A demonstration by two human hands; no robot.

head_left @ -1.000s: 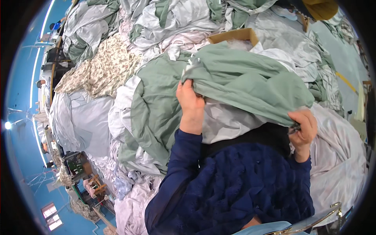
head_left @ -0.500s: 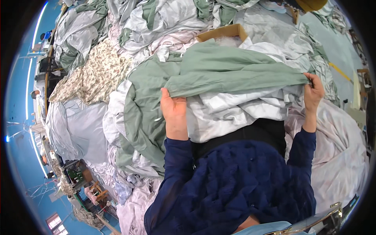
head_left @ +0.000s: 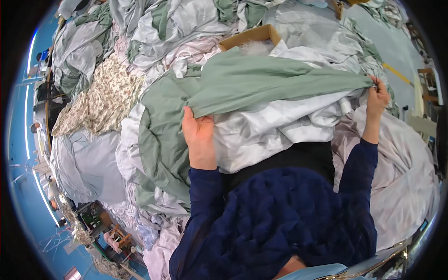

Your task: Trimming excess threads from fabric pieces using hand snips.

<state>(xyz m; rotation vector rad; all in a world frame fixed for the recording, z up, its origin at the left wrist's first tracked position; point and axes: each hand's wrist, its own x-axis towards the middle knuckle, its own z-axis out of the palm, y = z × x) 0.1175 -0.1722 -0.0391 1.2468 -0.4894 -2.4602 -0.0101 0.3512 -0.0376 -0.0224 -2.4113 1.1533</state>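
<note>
A sage-green cloth [head_left: 261,79] is stretched sideways between my two hands. My left hand [head_left: 199,130] grips its near edge, the thumb on top and most of the other fingers hidden beneath or behind the fabric. At the far right end, my right hand [head_left: 379,97] pinches a gathered corner between thumb and fingers. More of the green fabric falls to the left of my left wrist. Under the stretched part lies a crumpled white cloth [head_left: 261,135], which reaches toward my waist.
Behind the green cloth stands an open cardboard box [head_left: 249,37]. A floral cloth [head_left: 100,95] lies to the left, and heaped white and green fabric [head_left: 186,28] fills the far side. A pale pinkish cloth pile [head_left: 387,172] bulges at my right.
My hands have drawn slightly farther apart, pulling the green cloth's near edge straighter and tauter. The whole view has shifted a little, so the heaps appear farther left.
</note>
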